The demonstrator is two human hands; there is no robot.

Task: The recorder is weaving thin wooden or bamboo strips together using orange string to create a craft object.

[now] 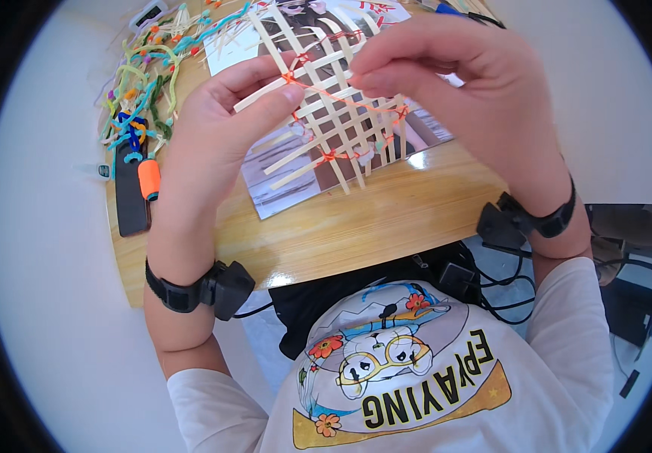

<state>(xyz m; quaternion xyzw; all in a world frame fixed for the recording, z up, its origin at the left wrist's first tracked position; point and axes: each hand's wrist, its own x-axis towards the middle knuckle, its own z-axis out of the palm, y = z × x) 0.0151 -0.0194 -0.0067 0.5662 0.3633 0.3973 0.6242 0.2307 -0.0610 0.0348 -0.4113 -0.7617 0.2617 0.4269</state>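
Observation:
My left hand (239, 113) is closed on the left side of an open lattice (331, 124) woven from pale flat strips, its thumb pressing near a corner tied with red-orange thread. A loose length of orange thread (345, 100) stretches across the front of the weave toward another tied crossing on the right. Red knots also bind several crossings along the lower edge. Above the right part of the lattice, my right hand (454, 83) has its thumb and forefinger pinched together at a strip. What lies between those fingertips is too small to make out.
Beneath the lattice lie glossy printed sheets (284, 198) on the wooden table (326, 241). To the left are a pile of coloured fuzzy stems and beads (145, 83), a dark flat slab (130, 200), an orange spool (149, 180) and a small clear bottle (98, 171).

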